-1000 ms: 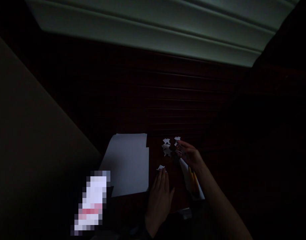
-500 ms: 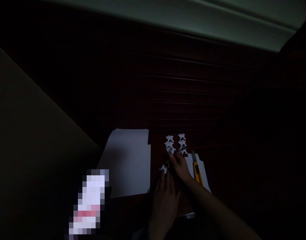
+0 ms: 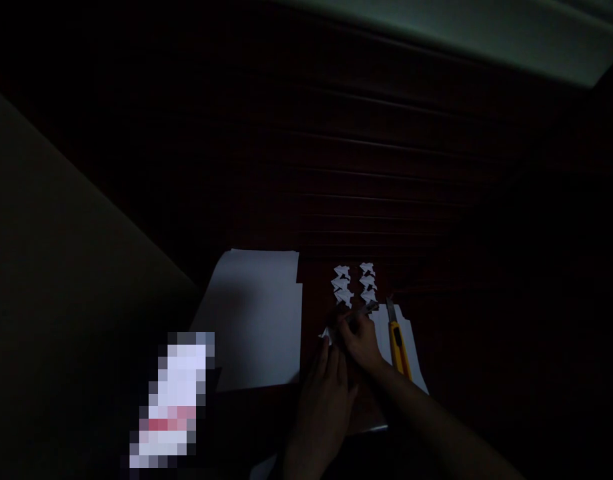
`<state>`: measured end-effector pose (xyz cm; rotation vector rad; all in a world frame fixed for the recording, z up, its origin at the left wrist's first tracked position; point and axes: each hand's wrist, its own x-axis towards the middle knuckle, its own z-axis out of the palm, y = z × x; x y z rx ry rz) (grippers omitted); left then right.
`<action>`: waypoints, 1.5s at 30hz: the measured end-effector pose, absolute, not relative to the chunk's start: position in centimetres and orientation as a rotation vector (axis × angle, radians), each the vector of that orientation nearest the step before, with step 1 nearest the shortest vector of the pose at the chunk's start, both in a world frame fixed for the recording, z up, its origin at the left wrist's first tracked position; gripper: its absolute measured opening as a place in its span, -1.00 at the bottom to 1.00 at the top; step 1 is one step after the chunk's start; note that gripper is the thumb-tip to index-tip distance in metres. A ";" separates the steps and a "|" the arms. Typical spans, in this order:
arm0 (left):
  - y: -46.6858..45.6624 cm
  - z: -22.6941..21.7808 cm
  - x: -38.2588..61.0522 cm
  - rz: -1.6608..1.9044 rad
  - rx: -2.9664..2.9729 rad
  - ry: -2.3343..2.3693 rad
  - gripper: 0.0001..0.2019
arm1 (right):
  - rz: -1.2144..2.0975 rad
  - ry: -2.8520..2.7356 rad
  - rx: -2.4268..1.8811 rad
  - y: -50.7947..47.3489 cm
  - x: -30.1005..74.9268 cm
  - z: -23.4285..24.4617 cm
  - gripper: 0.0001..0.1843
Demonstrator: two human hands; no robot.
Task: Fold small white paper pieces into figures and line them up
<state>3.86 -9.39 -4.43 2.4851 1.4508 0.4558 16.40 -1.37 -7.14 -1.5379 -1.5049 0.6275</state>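
A small folded white paper piece (image 3: pixel 327 335) lies on the dark table, under the fingertips of my left hand (image 3: pixel 325 393). That hand is flat, fingers stretched forward. Just to the right, my right hand (image 3: pixel 359 339) is closed around a slim pen (image 3: pixel 370 308); its greyish end points up and to the right. The pen's tip is hidden in shadow by the fingers, close to the paper piece. Beyond the hands, similar folded paper pieces stand in a left row (image 3: pixel 342 283) and a right row (image 3: pixel 367 282).
Large white sheets (image 3: pixel 256 320) lie on the left. A yellow utility knife (image 3: pixel 399 347), blade out, rests on smaller white paper (image 3: pixel 415 347) at the right. A pixelated bright patch (image 3: pixel 173 387) is at lower left. The light is very dim.
My right hand with the pen has shifted slightly, and more of the small paper piece and the rows shows. The view has moved a little; my left hand stays on the paper.
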 end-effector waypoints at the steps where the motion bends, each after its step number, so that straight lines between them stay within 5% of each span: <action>1: -9.4 -4.4 3.8 0.456 2.482 1.445 -0.41 | 0.623 -1.515 -1.544 -1.4 16.4 -7.2 -0.78; 45: -9.2 -4.3 4.0 0.507 2.473 1.444 -0.36 | 0.604 -1.650 -1.548 -1.7 16.0 -6.6 -0.75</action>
